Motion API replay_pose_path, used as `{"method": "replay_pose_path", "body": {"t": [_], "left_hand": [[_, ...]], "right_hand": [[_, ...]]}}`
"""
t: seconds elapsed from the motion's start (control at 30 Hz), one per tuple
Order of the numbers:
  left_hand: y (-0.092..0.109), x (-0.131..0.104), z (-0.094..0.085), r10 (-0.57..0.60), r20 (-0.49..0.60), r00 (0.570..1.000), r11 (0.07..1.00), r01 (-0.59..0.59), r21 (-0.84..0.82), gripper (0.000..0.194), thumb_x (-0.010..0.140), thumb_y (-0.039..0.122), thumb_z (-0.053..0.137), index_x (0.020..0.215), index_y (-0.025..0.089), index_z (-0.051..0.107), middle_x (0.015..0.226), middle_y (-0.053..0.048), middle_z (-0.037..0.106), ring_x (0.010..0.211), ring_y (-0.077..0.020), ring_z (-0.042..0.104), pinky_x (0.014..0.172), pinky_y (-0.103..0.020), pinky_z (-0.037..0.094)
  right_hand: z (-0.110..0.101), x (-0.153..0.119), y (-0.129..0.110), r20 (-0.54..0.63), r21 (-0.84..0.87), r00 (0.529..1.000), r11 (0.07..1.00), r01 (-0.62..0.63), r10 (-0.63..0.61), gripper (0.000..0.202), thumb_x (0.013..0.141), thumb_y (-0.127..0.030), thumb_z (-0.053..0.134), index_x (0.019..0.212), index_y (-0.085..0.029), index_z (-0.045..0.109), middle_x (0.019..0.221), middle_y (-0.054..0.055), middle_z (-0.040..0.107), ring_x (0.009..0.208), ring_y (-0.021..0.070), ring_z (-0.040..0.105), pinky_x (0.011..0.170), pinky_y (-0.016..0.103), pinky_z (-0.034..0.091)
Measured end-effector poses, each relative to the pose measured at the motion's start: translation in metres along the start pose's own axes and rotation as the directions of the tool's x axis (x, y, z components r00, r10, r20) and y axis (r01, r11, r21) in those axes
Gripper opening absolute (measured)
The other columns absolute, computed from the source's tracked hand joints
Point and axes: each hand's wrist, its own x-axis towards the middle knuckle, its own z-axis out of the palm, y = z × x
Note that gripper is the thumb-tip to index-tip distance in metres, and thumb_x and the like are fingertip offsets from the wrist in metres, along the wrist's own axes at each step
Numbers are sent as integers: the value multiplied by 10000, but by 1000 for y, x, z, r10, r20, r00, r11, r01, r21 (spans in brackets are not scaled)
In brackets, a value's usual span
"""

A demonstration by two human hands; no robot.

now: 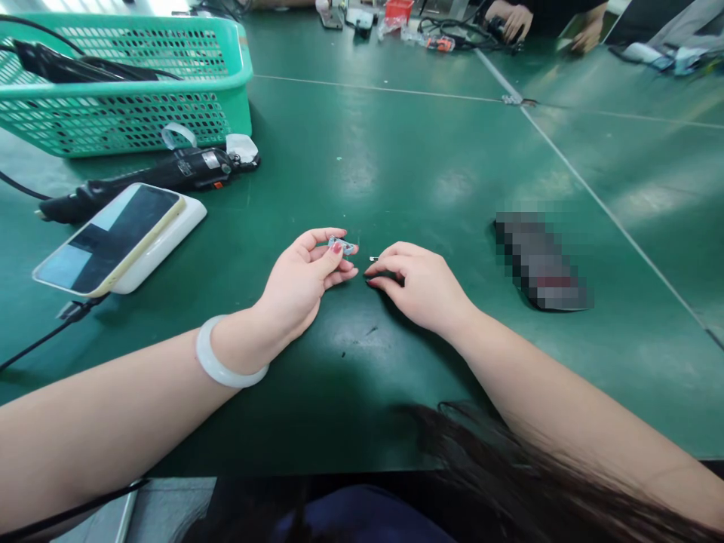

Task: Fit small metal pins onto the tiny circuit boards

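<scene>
Between the thumb and fingers of my left hand [302,283] is a small, clear plastic piece [342,246], its exact kind too small to make out. A pale bangle [218,358] circles my left wrist. Just to the right, my right hand [421,286] is low over the green table [351,392], thumb and fingers bent toward each other. A tiny white piece [373,259] shows by its index fingertip. Whether the fingers grip it, or some dark bit near the thumb, I cannot tell. The two hands are close but apart.
At left are a green basket [237,83] with black tools, a black electric screwdriver [186,170] and a phone [113,241] on a white block [192,215]. A dark, blurred-out object [543,264] lies right. Across the table, another person's hands [512,19] are near cables [458,30].
</scene>
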Motion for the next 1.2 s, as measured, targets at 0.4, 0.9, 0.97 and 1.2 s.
{"method": "replay_pose_path", "body": {"t": [0.4,0.9,0.97,1.2], "left_hand": [[1,-3,2,-40,25,999,996,38,81,234,717,146,750,905,129,611,696,-4,689,622,-88,653,695,-247,568],[-1,-9,2,34,44,998,978,-42,206,291,625,195,821,849,134,645,759,-22,724,690,-116,674,718,-273,567],[-1,-9,2,44,53,998,973,-55,224,282,624,202,820,840,139,649,756,-21,723,687,-116,670,714,-273,564],[1,-12,2,104,60,993,941,-118,316,244,620,207,815,798,152,657,761,-21,721,702,-129,668,721,-278,550]], "right_hand": [[-4,-5,-13,-379,-80,903,980,184,-201,115,875,-203,583,802,-208,671,815,18,679,747,143,606,666,284,478],[-7,-12,-28,-234,-534,884,813,231,-405,247,894,-107,471,739,-175,651,745,62,634,684,174,481,557,324,341],[-7,-12,-28,-232,-529,888,817,227,-397,249,893,-105,470,735,-177,648,737,63,628,683,177,477,554,328,333],[-9,-12,-30,-227,-563,880,794,231,-417,247,884,-101,484,729,-185,657,729,58,635,665,175,472,555,330,329]]}}
